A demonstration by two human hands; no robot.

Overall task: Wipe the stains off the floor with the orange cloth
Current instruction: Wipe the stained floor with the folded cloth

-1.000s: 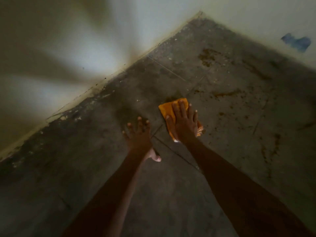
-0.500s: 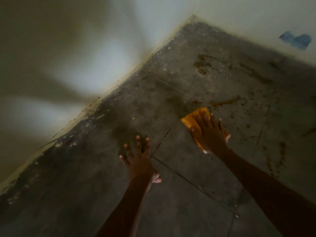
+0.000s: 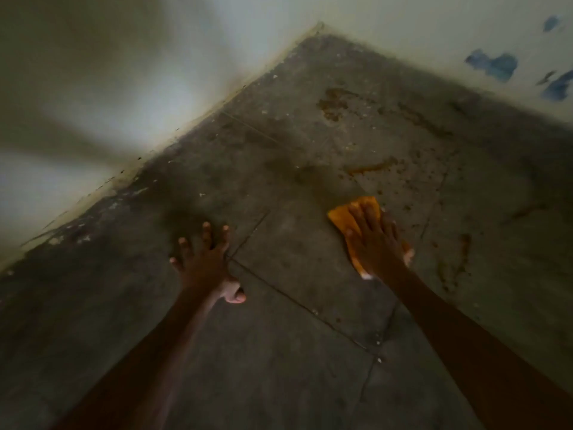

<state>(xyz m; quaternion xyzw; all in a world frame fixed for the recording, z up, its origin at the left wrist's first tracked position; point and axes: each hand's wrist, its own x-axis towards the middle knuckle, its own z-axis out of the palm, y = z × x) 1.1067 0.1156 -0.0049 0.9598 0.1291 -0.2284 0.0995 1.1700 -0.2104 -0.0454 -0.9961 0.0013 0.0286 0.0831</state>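
Pressing flat with straight fingers, right hand [image 3: 376,243] covers crumpled orange cloth [image 3: 344,218] on grey concrete floor [image 3: 294,352], cloth edges showing beyond fingertips, brown stains [image 3: 372,167] just beyond, left hand [image 3: 206,262] splayed flat on floor, well apart.

Dim corner [image 3: 319,27], 2 pale walls [image 3: 93,88], blue smudges [image 3: 493,65], cracked grey floor [image 3: 279,352]

Dim, soft-focus, glare on wall [image 3: 148,97]
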